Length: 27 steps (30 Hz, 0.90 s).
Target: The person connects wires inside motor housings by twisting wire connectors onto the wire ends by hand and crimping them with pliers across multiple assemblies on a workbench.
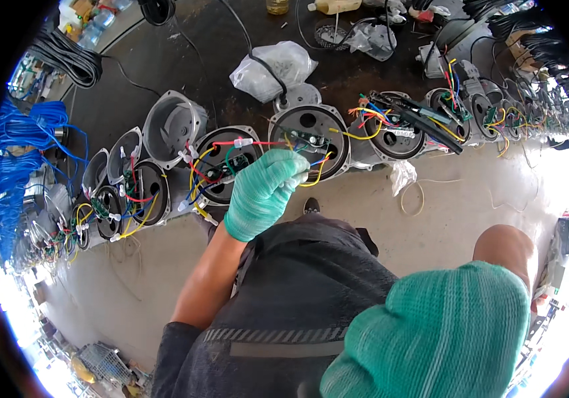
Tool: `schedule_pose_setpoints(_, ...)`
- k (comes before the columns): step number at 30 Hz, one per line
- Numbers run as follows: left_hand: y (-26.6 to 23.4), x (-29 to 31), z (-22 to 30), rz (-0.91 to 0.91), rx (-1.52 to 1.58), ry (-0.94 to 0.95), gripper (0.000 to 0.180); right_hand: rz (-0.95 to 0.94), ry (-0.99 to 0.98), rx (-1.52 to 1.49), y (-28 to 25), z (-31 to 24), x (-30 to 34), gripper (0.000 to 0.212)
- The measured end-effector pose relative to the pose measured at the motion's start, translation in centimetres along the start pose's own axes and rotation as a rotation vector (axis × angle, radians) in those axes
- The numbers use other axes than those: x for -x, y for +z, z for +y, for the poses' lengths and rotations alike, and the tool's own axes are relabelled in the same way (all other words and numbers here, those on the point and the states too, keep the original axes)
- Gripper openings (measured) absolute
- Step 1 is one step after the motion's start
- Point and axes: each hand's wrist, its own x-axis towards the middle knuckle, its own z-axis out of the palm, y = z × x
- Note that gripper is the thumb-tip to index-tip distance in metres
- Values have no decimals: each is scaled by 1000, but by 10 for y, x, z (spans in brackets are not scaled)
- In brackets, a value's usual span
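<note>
My left hand (268,189), in a green knit glove, is closed in a pinch on thin coloured wires (321,159) at the near rim of a round grey metal housing (346,141). Inside that housing sits a small green circuit board (309,138). A red wire with a clear connector (241,142) runs toward my left hand from the housing beside it on the left. Close to the camera, my gloved right hand (437,331) is raised and curled shut at the lower right. Its fingertips are hidden, so what it holds, if anything, does not show.
Several similar housings (175,126) with wires line the bench edge on both sides. A clear plastic bag (274,69) lies behind the middle one. Black tools (424,123) lie across a housing at right. Blue cable bundles (25,146) hang at far left; black cable coils (65,56) lie nearby.
</note>
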Motion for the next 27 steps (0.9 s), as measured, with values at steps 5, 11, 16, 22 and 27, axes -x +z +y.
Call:
schedule_pose_setpoints(5,3,-1,-6,53,10,62,24,-30,-22,-5,-10,-4,-4,31)
schedule_pose_setpoints(11,-2,1,-2,74,-102,79,26,-51,-55,-23,-5,6,-8,31)
schedule_pose_setpoints(16,5,-2,2,35,-46,18,24,-101,-28,-21,-7,7,-6,31)
schedule_pose_setpoints(22,8,0,-6,151,32,83,26,-270,-70,-20,-17,36,-28,33)
schedule_pose_setpoints(27,-2,12,-15,-69,-111,44,27,-659,124,47,12,131,-69,34)
